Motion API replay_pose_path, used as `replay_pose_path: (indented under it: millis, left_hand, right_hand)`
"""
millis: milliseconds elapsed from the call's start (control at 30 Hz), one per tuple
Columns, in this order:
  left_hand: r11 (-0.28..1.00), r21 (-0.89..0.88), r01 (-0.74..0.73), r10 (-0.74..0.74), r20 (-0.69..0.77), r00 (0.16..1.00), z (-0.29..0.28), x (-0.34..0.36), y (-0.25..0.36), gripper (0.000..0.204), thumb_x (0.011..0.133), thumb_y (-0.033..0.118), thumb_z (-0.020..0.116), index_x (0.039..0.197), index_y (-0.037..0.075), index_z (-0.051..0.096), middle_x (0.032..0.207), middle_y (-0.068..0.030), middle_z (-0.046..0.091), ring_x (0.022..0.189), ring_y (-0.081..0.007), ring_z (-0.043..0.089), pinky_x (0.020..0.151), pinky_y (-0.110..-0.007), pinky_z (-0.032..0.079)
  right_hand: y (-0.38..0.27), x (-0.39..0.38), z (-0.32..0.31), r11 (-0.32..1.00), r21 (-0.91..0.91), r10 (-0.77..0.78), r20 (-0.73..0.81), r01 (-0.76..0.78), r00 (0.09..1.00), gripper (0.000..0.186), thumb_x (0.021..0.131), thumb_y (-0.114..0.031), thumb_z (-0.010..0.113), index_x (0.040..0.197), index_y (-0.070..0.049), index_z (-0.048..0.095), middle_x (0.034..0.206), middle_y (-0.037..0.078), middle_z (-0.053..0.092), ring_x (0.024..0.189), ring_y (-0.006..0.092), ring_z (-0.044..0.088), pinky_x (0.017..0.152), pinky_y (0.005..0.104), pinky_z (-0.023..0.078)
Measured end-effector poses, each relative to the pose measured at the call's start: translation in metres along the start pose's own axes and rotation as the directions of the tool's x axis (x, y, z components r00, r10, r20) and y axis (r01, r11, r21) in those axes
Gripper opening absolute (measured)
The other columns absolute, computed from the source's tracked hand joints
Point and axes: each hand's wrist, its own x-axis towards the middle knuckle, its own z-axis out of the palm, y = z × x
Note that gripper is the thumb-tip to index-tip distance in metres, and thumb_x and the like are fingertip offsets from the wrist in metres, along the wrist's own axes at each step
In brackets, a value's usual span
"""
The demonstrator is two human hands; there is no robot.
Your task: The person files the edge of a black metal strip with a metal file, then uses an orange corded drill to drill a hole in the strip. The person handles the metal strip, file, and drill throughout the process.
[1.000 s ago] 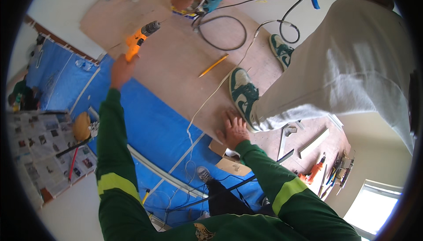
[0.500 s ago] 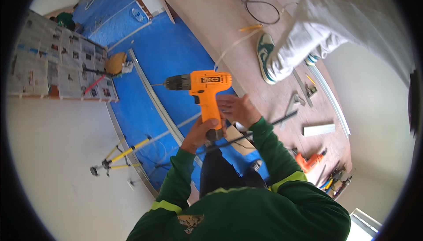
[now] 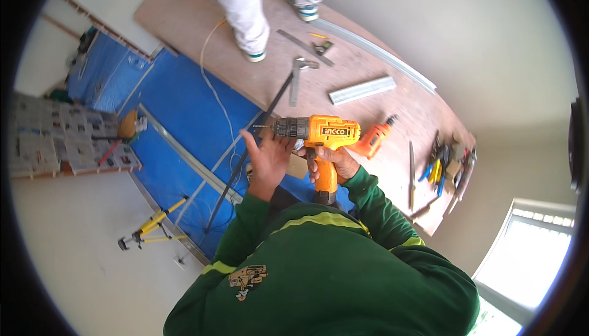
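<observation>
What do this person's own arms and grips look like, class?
Long dark-green sleeves reach the wrists, each with a lime-yellow band. The left grip and right grip are ungloved hands.

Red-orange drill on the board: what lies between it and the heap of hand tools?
A long, thin dark bar lies there, seen in the head view.
</observation>
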Motion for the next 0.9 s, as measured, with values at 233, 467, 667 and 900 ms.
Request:
replay_pose_path:
  millis: [233, 467, 667, 900]
  left_hand:
    - [0.985, 0.143, 0.094, -0.08, -0.101, 0.992, 0.072, 0.029, -0.078, 0.051, 0.108, 0.06, 0.061, 0.097, 0.01, 0.062, 0.084, -0.0018, 0.062, 0.086, -0.025, 0.067, 0.091, -0.046, 0.061]
    - [0.929, 0.229, 0.291, -0.302, 0.011, 0.953, 0.082, 0.024, -0.112, 0.046, 0.11, 0.053, 0.063, 0.091, 0.011, 0.059, 0.079, -0.0019, 0.06, 0.079, -0.0224, 0.065, 0.089, -0.044, 0.062]
    - [0.825, 0.344, 0.449, -0.497, 0.062, 0.865, 0.102, 0.018, -0.13, 0.05, 0.112, 0.055, 0.058, 0.086, 0.013, 0.056, 0.076, -0.0011, 0.056, 0.075, -0.0213, 0.062, 0.089, -0.044, 0.062]
    - [0.696, 0.435, 0.571, -0.671, 0.111, 0.733, 0.125, 0.0, -0.14, 0.054, 0.112, 0.058, 0.055, 0.075, 0.02, 0.047, 0.063, 0.0058, 0.043, 0.059, -0.0129, 0.051, 0.069, -0.038, 0.056]
  right_hand:
    - [0.04, -0.081, -0.013, 0.935, -0.178, -0.354, -0.498, 0.306, 0.792, 0.039, 0.103, -0.028, 0.078, 0.127, -0.003, 0.062, 0.103, 0.007, 0.069, 0.074, 0.0194, 0.071, 0.059, 0.0362, 0.063]
    - [0.066, -0.125, -0.008, 0.8, -0.503, -0.568, -0.458, 0.328, 0.683, 0.036, 0.1, -0.02, 0.083, 0.127, -0.003, 0.067, 0.101, 0.003, 0.071, 0.085, 0.0148, 0.068, 0.074, 0.0338, 0.06]
    - [0.078, -0.139, 0.015, 0.713, -0.59, -0.691, -0.503, 0.378, 0.519, 0.044, 0.094, -0.013, 0.086, 0.133, -0.005, 0.068, 0.113, 0.002, 0.072, 0.099, 0.0138, 0.066, 0.087, 0.0329, 0.058]
    - [0.094, -0.157, 0.028, 0.692, -0.599, -0.713, -0.475, 0.404, 0.517, 0.043, 0.09, -0.003, 0.085, 0.129, -0.006, 0.068, 0.106, 0.003, 0.073, 0.095, 0.0157, 0.069, 0.085, 0.0348, 0.058]
